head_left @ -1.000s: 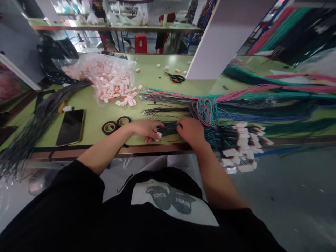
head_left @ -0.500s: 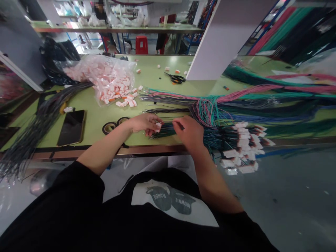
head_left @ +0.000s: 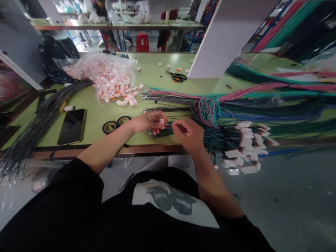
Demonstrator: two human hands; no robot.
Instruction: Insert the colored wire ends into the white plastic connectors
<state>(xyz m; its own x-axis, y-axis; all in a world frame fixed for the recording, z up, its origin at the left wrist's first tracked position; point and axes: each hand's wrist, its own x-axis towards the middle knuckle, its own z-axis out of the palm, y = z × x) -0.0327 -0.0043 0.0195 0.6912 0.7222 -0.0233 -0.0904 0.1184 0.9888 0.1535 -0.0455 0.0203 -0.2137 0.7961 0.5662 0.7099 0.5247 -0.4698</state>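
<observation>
Between the fingers of my left hand (head_left: 148,121) is a small white and orange connector housing (head_left: 162,123). My right hand (head_left: 189,134) is just to its right, thumb and fingertips pinched together; a thin wire seems to run from them toward the housing, but it is too fine to be sure. Beneath and behind both hands lie dark green and black wires (head_left: 169,132) with bare metal ends. Right of my right hand, a bunch of wires ends in several white connectors (head_left: 246,143) hanging over the table's front edge.
A clear bag of white and orange housings (head_left: 110,77) lies at the back left, some spilled out. Nearby are a phone (head_left: 71,126), tape rolls (head_left: 109,127), scissors (head_left: 178,77) and grey wires (head_left: 49,112). Pink and green wires (head_left: 210,106) cross behind my hands. A white post (head_left: 217,38) stands behind.
My left hand has shifted slightly right and turned the housing, so its orange side now faces my right hand. The right hand stays pinched in nearly the same place.
</observation>
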